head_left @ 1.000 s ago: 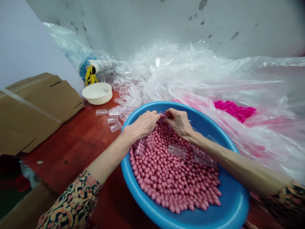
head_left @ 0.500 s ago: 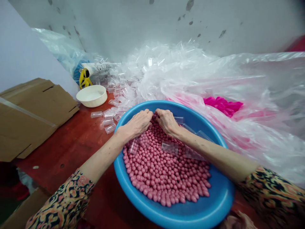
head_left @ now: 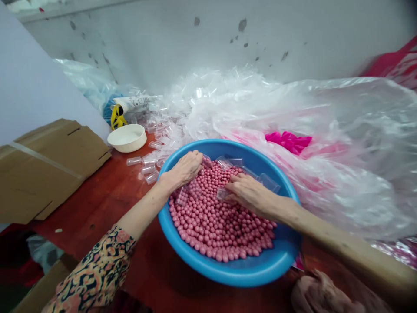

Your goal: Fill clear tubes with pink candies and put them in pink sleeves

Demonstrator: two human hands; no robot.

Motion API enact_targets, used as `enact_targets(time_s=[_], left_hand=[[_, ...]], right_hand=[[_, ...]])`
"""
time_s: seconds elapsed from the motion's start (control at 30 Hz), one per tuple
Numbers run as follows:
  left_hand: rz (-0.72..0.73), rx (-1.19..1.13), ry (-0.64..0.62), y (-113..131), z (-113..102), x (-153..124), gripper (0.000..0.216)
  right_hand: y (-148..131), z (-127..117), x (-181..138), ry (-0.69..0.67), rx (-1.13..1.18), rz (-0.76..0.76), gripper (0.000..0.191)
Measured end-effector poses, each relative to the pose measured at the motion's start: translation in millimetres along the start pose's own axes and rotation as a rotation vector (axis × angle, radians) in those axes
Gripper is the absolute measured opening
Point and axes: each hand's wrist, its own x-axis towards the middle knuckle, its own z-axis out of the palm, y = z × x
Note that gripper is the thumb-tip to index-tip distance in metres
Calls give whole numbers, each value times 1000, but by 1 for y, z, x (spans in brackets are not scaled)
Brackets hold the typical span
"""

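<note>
A blue basin [head_left: 260, 265] on a red table holds a heap of pink candy balls [head_left: 221, 226]. My left hand [head_left: 184, 169] rests on the far left of the heap with its fingers curled round a clear plastic tube [head_left: 206, 161] that pokes out at the fingertips. Nearer the middle, my right hand [head_left: 246, 194] lies low over the candies, and its fingertips pinch another clear tube [head_left: 222, 193]. More clear tubes lie loose on the candies, one under my left wrist [head_left: 182, 196] and one by the far right rim [head_left: 269, 181].
Several empty clear tubes [head_left: 146, 167] lie on the red table [head_left: 97, 204] beside a white bowl [head_left: 127, 138]. Flattened cardboard [head_left: 48, 165] lies at left. A big heap of clear plastic [head_left: 234, 104] with magenta pieces [head_left: 288, 141] fills the back and right. A crumpled cloth [head_left: 319, 295] sits bottom right.
My hands were pinched together at the far rim of the basin. My right hand has come apart from the left and moved down to a tube on the candies; the view shifted.
</note>
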Motion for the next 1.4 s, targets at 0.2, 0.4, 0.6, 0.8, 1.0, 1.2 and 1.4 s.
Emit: enact_targets(time_s=[0.2,0.4,0.6,0.8,1.0,1.2,1.4], left_hand=[[-43,-18,119,11,-16,-6,10],[-48,-82,180,37,-28,-43,10],[-61,-108,220,54,-18,-64,10],[-65,-119,220,51,-14,-67,8],[-74,-139,223,51,-18,-67,8],[-75,-155,219,54,-20,-68,10],[-82,-173,219,55,-19,-67,8]], right_hand=[[-26,10,-9,22,-29,23,22],[-50,-5,-11,0,-86,116,27],[-65,6,4,-44,127,13,23],[-55,5,15,-52,525,-20,6],[-52,-7,1,-24,880,14,35],[-51,-8,-7,-37,958,61,28],[-49,-4,-4,69,696,208,13]])
